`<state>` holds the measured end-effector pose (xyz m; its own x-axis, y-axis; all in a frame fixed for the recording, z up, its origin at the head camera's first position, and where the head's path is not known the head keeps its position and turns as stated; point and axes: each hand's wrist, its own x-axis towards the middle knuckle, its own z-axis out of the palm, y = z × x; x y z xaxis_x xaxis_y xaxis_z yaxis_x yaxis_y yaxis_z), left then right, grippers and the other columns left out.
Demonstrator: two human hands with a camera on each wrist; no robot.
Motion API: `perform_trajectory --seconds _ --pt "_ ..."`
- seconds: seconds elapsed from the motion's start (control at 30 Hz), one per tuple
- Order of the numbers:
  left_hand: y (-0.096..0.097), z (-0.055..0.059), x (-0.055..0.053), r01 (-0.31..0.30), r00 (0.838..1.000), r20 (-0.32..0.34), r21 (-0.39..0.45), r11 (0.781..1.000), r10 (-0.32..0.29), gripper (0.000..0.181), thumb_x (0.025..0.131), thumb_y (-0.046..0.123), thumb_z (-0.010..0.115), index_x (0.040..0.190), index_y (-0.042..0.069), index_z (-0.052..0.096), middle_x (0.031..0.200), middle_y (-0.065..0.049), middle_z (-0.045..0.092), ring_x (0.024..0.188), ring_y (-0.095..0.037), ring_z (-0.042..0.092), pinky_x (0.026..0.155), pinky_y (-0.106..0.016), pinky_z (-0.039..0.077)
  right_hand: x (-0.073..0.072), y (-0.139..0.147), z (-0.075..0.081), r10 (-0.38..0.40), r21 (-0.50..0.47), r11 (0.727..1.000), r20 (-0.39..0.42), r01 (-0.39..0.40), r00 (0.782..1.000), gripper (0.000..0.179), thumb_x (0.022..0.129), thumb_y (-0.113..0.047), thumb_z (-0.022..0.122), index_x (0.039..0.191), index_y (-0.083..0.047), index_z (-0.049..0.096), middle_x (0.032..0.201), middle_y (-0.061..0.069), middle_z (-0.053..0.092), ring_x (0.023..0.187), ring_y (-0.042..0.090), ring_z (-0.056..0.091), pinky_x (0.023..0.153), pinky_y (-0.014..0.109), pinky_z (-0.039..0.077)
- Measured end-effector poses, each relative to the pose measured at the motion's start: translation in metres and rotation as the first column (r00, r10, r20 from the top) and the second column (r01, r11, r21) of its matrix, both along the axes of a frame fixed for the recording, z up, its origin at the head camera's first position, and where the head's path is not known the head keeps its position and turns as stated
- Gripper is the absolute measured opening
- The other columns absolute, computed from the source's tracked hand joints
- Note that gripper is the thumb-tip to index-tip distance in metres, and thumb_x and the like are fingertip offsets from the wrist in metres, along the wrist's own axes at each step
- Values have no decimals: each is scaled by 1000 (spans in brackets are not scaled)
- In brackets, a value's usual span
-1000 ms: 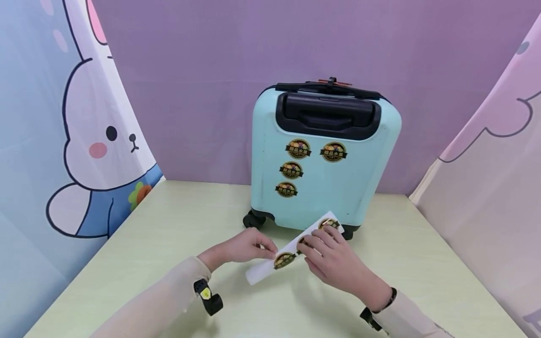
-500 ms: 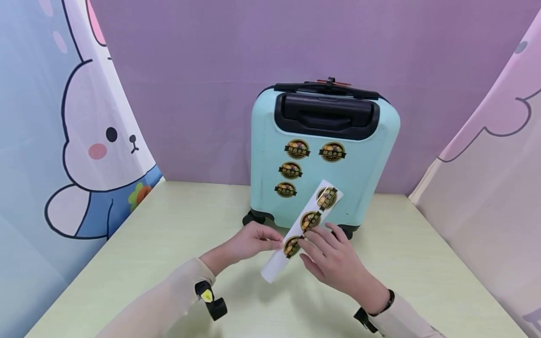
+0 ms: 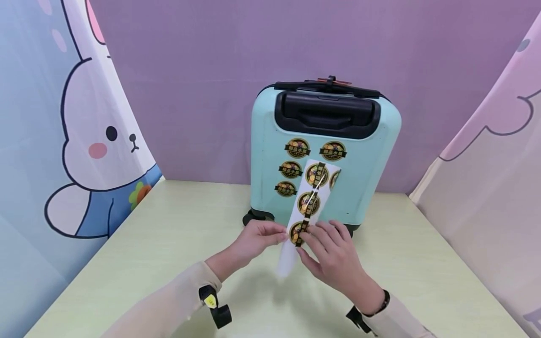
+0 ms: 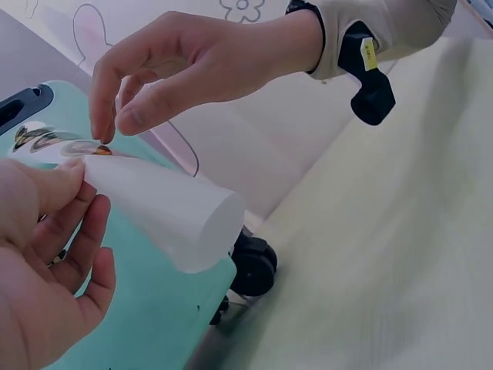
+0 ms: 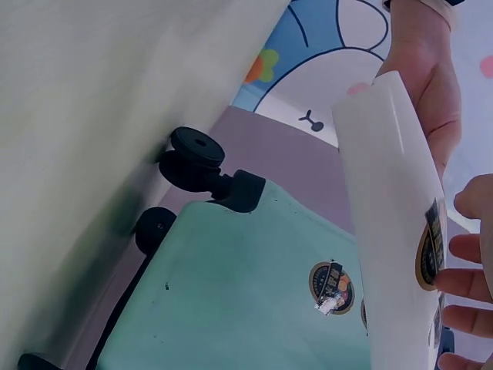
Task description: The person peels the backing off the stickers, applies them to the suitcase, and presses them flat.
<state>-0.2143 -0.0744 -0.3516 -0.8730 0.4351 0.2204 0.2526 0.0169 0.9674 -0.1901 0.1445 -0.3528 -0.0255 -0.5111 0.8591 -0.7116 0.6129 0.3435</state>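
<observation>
Between my hands is a curled white sheet of round black-and-gold stickers [image 3: 325, 195], standing steeply and overlapping the suitcase front in the head view. My left hand [image 3: 258, 241] pinches its left edge between thumb and fingers, as the left wrist view shows on the white sheet [image 4: 162, 204]. My right hand [image 3: 334, 256] has its fingertips at the lowest sticker [image 3: 297, 233], thumb held apart from the fingers. In the right wrist view, its fingertips [image 5: 454, 283] meet the sheet beside a sticker [image 5: 428, 250]. Behind stands a mint-green suitcase [image 3: 363, 169].
Several matching stickers, one of them a round sticker [image 3: 333, 151], are on the suitcase front. The suitcase has a black handle recess [image 3: 327, 115] and black wheels [image 3: 255, 217]. It stands on a pale table [image 3: 169, 220] before a purple cloth [image 3: 203, 94], with patterned curtains [image 3: 97, 117] at the sides.
The sticker sheet has swung from a low slant to nearly upright, its top end rising over the suitcase front. My left hand has shifted slightly right and up; the right fingertips stay on it.
</observation>
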Motion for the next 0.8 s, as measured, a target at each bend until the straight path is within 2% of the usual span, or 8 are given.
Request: perform_trajectory --seconds 0.17,0.43,0.6,0.8 --pt "5 -2 2 -59 998 30 61 996 58 21 94 2 66 110 -11 69 99 -5 75 87 -10 61 80 -28 53 0 -4 3 -11 -49 999 -18 10 1000 30 99 -29 57 94 -2 70 92 11 68 85 31 61 75 49 48" --pt "13 -2 6 -122 991 71 158 980 112 21 94 1 66 110 -13 68 93 0 75 86 -10 64 82 -30 54 -1 -10 5 -20 -77 997 -37 17 999 27 98 -27 58 90 -4 69 90 10 67 84 31 62 74 50 47" --pt "16 1 10 -121 991 84 207 971 106 23 94 1 66 111 -15 66 87 7 73 84 -9 64 84 -34 55 -1 -11 5 -22 -92 996 -46 18 999 27 97 -26 59 90 -3 69 90 10 68 84 32 62 75 49 47" --pt "18 1 11 -99 994 74 222 970 84 24 94 -1 64 110 -18 63 86 8 72 84 -8 65 86 -35 55 -2 -12 6 -21 -110 994 -52 15 998 27 98 -26 59 89 -2 69 90 10 68 85 32 62 76 49 47"
